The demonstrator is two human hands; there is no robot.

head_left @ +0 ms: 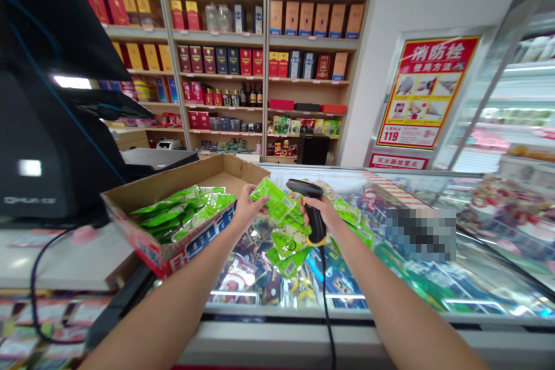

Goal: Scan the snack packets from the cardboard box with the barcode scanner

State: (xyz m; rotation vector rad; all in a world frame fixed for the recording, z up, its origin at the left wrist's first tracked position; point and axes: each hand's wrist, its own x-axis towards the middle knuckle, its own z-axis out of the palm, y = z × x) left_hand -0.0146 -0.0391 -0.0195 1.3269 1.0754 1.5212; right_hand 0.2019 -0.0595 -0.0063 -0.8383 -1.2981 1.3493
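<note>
Now the left hand (pixel 248 208) is pinching a light, floppy green snack packet (pixel 271 199) by its edge, the right hand (pixel 325 214) gripping a barcode scanner (pixel 315 222).

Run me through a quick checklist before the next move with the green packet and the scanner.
1. Left hand grips the green packet: ok.
2. Right hand holds the barcode scanner: ok.
3. Scanner cable hangs free down the freezer front, with no visible snag: ok.
4. Packet's barcode faces the scanner: cannot tell, as no barcode shows.
5. Cardboard box holds its green packets inside its walls: ok.
6. Monitor shows a scan result: cannot tell, as its screen faces away.
</note>
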